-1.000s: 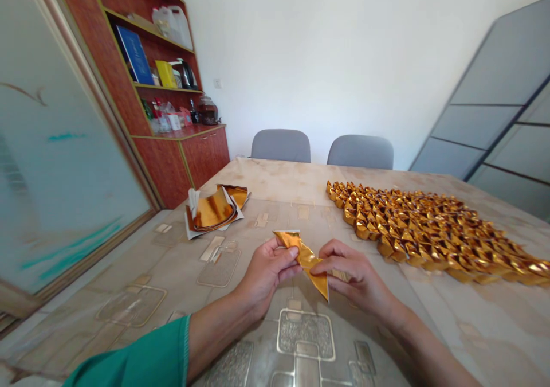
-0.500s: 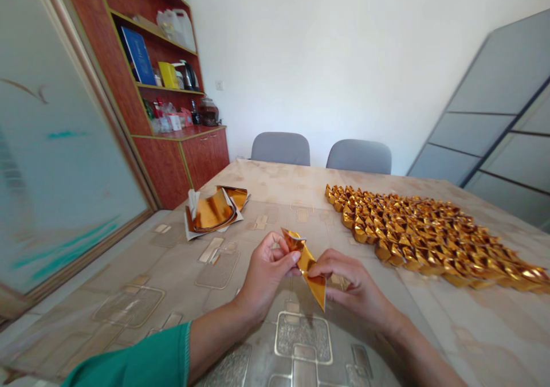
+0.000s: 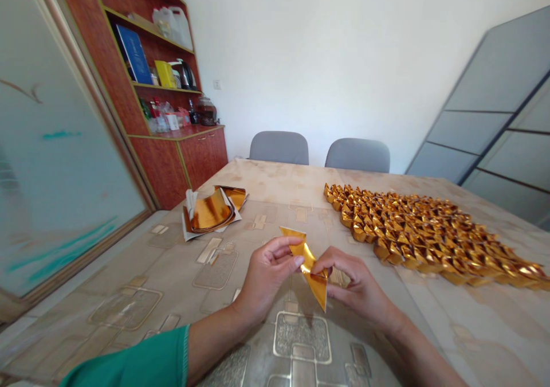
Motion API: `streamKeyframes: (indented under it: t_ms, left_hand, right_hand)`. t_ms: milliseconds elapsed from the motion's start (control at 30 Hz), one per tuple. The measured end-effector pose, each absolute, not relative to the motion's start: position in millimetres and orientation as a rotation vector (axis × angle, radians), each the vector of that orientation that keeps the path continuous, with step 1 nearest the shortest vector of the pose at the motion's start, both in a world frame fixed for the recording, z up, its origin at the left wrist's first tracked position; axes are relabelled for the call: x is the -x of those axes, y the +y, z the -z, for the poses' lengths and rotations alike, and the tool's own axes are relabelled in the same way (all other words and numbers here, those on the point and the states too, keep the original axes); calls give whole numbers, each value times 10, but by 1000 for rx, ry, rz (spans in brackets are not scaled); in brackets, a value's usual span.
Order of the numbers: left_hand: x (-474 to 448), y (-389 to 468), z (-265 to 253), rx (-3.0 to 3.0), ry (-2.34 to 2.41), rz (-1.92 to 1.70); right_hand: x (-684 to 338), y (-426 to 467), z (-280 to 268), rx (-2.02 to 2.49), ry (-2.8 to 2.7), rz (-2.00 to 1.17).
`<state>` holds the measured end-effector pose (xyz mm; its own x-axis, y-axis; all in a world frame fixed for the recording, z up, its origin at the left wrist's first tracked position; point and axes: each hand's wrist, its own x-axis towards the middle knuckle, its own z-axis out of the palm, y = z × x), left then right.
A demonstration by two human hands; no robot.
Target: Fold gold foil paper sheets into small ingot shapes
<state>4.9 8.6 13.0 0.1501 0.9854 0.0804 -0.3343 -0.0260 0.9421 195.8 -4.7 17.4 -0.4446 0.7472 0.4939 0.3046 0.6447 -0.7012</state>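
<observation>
Two hands hold one foil (image 3: pixel 306 255), gold in colour with pale edges, in front of the person and above the table (image 3: pixel 258 175). The left hand (image 3: pixel 266 275) is narrowed on the upper left part of the foil: fingers lie behind and over it, and the thumb presses its near face. The right hand (image 3: pixel 358 278) is narrowed on the lower right part: bent fingertips rest on the foil, with the thumb below them, near the right edge; whether the thumb touches cannot be told. The foil is tilted, with one pointed end at the upper left and one at the lower right; its middle is narrower. One green sleeve (image 3: pixel 133 355) covers part of the left arm. One stack (image 3: pixel 210 212) of curved gold and white sheets lies on the table, beyond the left hand and to its left; the sheets overlap and cannot be counted. One block of folded pieces (image 3: pixel 425 232), gold and closely packed in rows, occupies the right side of the table; the pieces are too dense for an exact count. Two grey chairs (image 3: pixel 279 148) stand side by side, apart, at the far edge. One cabinet (image 3: pixel 172 163) stands at the left rear, carrying one blue board (image 3: pixel 134 54) and one kettle (image 3: pixel 186 76).
</observation>
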Motion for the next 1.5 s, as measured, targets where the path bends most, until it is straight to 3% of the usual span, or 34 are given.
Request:
streamKeyframes:
  t_ms: [367, 800, 1267, 1500]
  left_hand:
    - [-87, 57, -145, -1142, 874, -1324]
    - [-115, -59, -156, -1200, 806, -1358]
    - [-71, 20, -226, -1177, 896, -1399]
    - [-99, -70, -158, -1297, 855, -1372]
  right_hand:
    - [-1988, -41, -204, 703, -1991, -785]
    - [-1805, -73, -115, 933, -1720, -756]
    - [-1876, -88, -200, 788, -1938, -735]
    - [-1770, -101, -135, 893, -1718, -784]
